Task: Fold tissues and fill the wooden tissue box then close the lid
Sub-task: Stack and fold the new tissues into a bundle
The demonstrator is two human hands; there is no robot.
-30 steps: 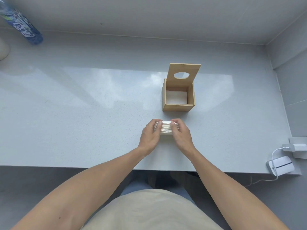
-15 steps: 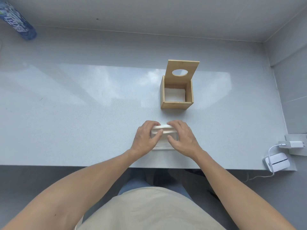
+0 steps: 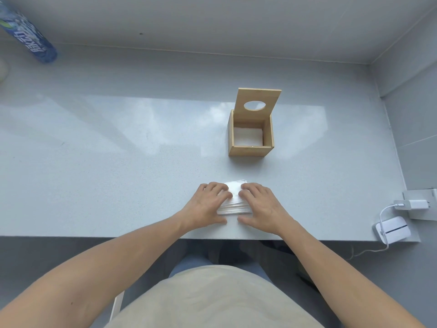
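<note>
Both palms lie flat, fingers spread: the left hand (image 3: pixel 208 204) and right hand (image 3: pixel 261 204) press down on the stack of tissues (image 3: pixel 234 204) rather than gripping it, probably to flatten the folds so it fits the box. The stack sits near the worktop's (image 3: pixel 118 162) front edge. Farther back stands the wooden tissue box (image 3: pixel 250 136), some white tissue already at its bottom, its lid (image 3: pixel 259 100) propped upright to keep the opening free

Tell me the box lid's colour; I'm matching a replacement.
Light tan wood with a round hole, on the lid, seen from the head view.
</note>
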